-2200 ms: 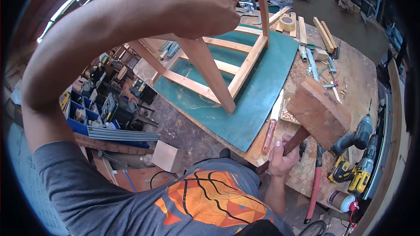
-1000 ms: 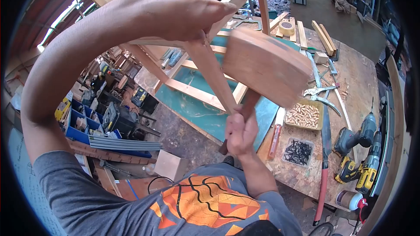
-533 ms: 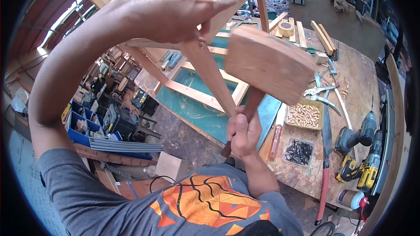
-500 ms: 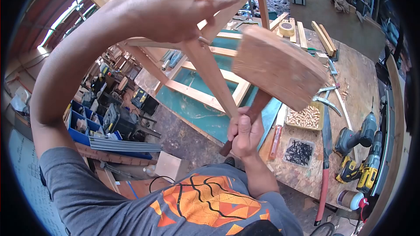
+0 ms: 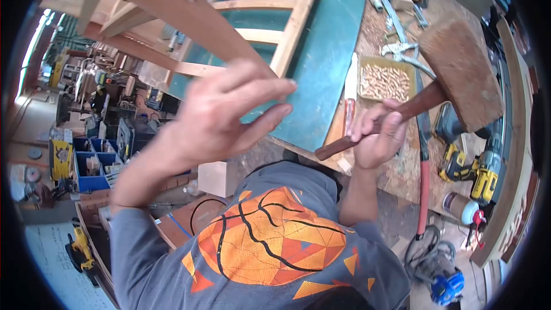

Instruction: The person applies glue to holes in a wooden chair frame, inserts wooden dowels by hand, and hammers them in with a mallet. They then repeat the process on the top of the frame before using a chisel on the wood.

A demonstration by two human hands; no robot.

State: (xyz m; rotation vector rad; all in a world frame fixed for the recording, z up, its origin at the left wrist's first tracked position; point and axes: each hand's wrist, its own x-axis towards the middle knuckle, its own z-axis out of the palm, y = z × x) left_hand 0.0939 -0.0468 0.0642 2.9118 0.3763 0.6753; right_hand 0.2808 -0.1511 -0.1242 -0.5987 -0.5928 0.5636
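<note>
The right hand (image 5: 379, 135) has its fingers clamped on the wooden mallet (image 5: 459, 74), raised above the surface (image 5: 402, 166); the left hand (image 5: 221, 115), fingers apart, hovers beside the wooden frame (image 5: 189, 17)

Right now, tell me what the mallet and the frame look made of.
Mallet: wood, it seems; reddish-brown head with rough, worn faces and a darker handle, held in the right hand. Frame: pale bare wood, probably unfinished; straight light slats with visible grain, standing on the green mat.
</note>
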